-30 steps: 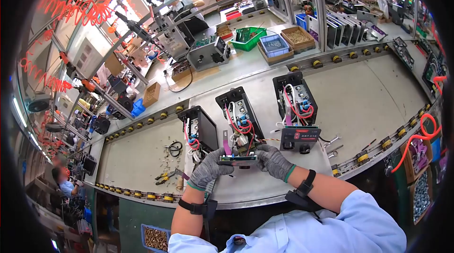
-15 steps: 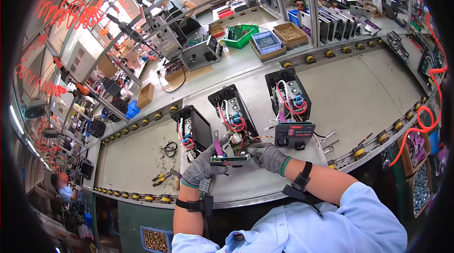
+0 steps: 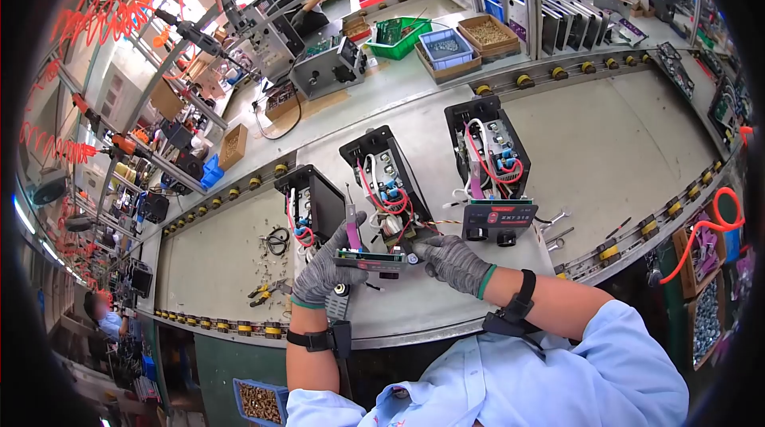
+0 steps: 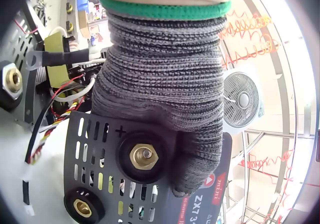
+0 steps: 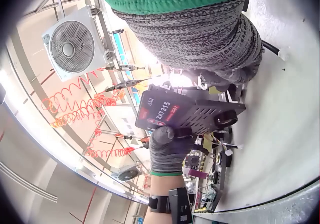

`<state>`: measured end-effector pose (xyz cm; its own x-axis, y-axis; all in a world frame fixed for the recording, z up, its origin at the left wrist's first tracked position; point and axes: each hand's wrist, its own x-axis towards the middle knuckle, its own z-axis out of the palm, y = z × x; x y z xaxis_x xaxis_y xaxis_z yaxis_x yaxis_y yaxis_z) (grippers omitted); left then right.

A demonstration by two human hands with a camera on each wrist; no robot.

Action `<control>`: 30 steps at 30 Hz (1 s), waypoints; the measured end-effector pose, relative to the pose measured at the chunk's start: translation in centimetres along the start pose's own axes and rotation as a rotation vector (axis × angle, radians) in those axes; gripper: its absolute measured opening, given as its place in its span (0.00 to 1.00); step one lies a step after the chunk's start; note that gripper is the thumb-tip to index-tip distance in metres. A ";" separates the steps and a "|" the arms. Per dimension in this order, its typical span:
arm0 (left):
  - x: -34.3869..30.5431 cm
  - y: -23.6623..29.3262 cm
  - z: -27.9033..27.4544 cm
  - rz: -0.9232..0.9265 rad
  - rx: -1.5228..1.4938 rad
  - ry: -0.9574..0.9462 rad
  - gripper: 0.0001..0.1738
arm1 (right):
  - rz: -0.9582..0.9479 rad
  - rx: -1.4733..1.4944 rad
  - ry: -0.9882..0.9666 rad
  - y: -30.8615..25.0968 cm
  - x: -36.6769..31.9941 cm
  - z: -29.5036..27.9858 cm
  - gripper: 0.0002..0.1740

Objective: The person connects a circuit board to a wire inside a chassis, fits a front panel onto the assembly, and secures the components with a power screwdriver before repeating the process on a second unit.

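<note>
1. Both grips are closed on the front panel (image 3: pixel 373 261): my left grip (image 3: pixel 323 271) pinches its left end, my right grip (image 3: pixel 454 261) its right.
2. It hangs above the desk (image 3: pixel 621 156), just before the middle open unit (image 3: pixel 382 176).

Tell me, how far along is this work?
Done, it seems: the right box has its faceplate at its front. In hand: left hand and right hand hold a front panel at the middle box. Left: the left box shows bare wires, no panel.
</note>
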<state>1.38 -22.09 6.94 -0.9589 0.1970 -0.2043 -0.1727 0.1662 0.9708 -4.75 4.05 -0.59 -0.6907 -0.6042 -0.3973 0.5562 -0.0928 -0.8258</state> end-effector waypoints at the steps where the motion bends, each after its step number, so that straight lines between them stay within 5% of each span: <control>1: 0.2 -0.5 -0.2 0.044 -0.042 0.018 0.65 | 0.002 0.002 -0.002 0.0 -0.1 0.0 0.16; 7: 1.1 -0.3 1.1 0.029 -0.301 0.019 0.66 | -0.026 -0.075 -0.050 -1.6 -0.2 -0.4 0.17; 14: 1.1 -1.4 2.8 0.015 -0.691 0.152 0.40 | 0.157 -0.054 -0.276 -0.6 1.9 -0.9 0.17; 20: 1.1 -0.6 3.6 -0.108 -0.803 0.285 0.36 | -0.047 0.047 -0.414 3.9 6.7 -1.8 0.24; 21: 1.4 -1.0 3.4 -0.082 -0.772 0.270 0.36 | -0.131 0.064 -0.340 2.4 4.7 -0.6 0.17; 25: 1.4 -0.9 3.2 -0.093 -0.847 0.211 0.33 | 0.131 0.214 -0.323 1.7 2.6 -2.1 0.15; 30: 1.6 -2.0 3.0 -0.056 -0.832 0.191 0.32 | 0.154 0.090 -0.288 0.4 1.8 -1.9 0.16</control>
<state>0.83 -19.22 4.27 -0.9526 0.0308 -0.3026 -0.2583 -0.6075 0.7512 -6.62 4.48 -2.42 -0.4436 -0.8141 -0.3747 0.6914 -0.0448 -0.7211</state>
